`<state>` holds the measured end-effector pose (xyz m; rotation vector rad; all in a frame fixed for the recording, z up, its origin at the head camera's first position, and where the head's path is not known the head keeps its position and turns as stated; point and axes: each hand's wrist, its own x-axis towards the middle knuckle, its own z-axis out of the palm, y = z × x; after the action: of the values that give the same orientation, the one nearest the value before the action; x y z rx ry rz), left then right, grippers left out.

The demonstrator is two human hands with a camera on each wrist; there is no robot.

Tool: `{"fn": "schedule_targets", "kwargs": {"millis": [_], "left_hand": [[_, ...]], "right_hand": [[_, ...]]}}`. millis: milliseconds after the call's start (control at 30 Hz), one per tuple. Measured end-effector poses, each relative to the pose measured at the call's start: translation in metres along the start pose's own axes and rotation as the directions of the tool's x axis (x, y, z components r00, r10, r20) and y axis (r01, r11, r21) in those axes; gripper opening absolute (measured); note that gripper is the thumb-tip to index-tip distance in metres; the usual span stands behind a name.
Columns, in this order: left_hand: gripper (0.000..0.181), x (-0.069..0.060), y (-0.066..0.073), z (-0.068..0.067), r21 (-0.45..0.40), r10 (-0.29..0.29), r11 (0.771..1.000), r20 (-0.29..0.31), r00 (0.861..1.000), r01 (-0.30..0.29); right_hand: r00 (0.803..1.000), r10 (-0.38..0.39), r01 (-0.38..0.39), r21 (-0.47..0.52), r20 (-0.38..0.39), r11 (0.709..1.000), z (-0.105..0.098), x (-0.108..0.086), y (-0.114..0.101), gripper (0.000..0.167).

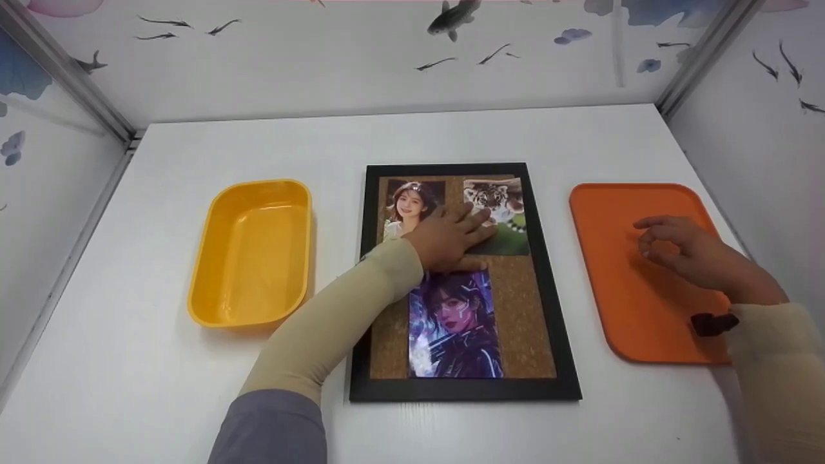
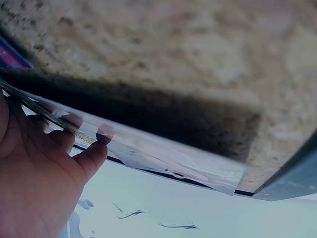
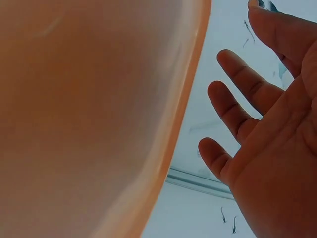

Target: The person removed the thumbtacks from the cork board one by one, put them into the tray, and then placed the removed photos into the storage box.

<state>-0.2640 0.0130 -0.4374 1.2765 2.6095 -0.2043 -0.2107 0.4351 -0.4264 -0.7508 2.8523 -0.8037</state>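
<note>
My left hand (image 1: 448,238) lies with spread, straight fingers across a black-framed cork board (image 1: 525,316), touching the tiger picture (image 1: 496,238). Part of a portrait photo (image 1: 408,205) at upper left is covered by that hand. Just below the hand is a purple futuristic portrait (image 1: 454,332). In the left wrist view, a glossy picture sheet (image 2: 173,156) stands slightly off the cork beside the fingers. Over the orange tray (image 1: 596,258), my right hand (image 1: 693,254) brings thumb and forefinger together in a ring. A small shiny thing (image 3: 267,5) shows at their tips, its kind unclear.
To the left stands a deep yellow tray (image 1: 258,258) on the white table (image 1: 155,270). Patterned white walls with metal corner posts enclose the table's back and sides. A dark item (image 1: 714,324) sits at the right wrist, above the tray.
</note>
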Motion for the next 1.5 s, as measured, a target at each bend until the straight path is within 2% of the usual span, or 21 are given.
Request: {"fn": "schedule_targets", "kwargs": {"millis": [200,300,400,500,600,967,1167,1333,1500], "left_hand": [[0.074,0.000,0.000,0.001,0.007,0.002,1.000,-0.009,1.000,-0.002],[0.075,0.001,0.000,0.001,0.006,0.001,1.000,-0.007,1.000,-0.001],[0.076,0.001,0.000,0.000,0.002,-0.003,1.000,0.000,1.000,0.003],[0.076,0.002,0.000,0.001,0.002,-0.006,1.000,0.010,1.000,0.006],[0.075,0.002,0.000,0.001,0.005,-0.007,1.000,0.017,1.000,0.007],[0.076,0.002,0.000,0.001,0.018,-0.013,1.000,0.011,1.000,0.012],[0.075,0.003,-0.001,0.004,0.021,-0.016,1.000,0.002,1.000,0.016],[0.075,0.004,-0.001,0.006,0.022,-0.017,1.000,0.002,1.000,0.017],[0.075,0.003,-0.001,0.004,0.006,-0.014,1.000,-0.002,1.000,0.014]], "right_hand": [[0.999,-0.031,0.031,0.032,-0.008,0.999,0.002,-0.003,0.011,0.020],[1.000,-0.018,0.018,0.031,0.004,0.999,0.002,-0.004,0.015,0.020],[0.997,0.052,-0.055,0.050,0.050,0.997,0.000,-0.006,0.018,0.017],[0.987,0.129,-0.136,0.068,0.099,0.988,-0.001,-0.007,0.020,0.014],[0.981,0.153,-0.163,0.086,0.119,0.983,-0.002,-0.007,0.022,0.015],[0.993,0.052,-0.062,0.095,0.107,0.993,0.002,-0.002,0.025,0.025],[0.994,0.044,-0.054,0.099,0.098,0.994,0.005,-0.002,0.025,0.021],[0.990,0.071,-0.083,0.100,0.118,0.991,0.005,-0.002,0.025,0.018],[0.993,0.051,-0.062,0.103,0.107,0.993,0.004,-0.002,0.025,0.020]]}}
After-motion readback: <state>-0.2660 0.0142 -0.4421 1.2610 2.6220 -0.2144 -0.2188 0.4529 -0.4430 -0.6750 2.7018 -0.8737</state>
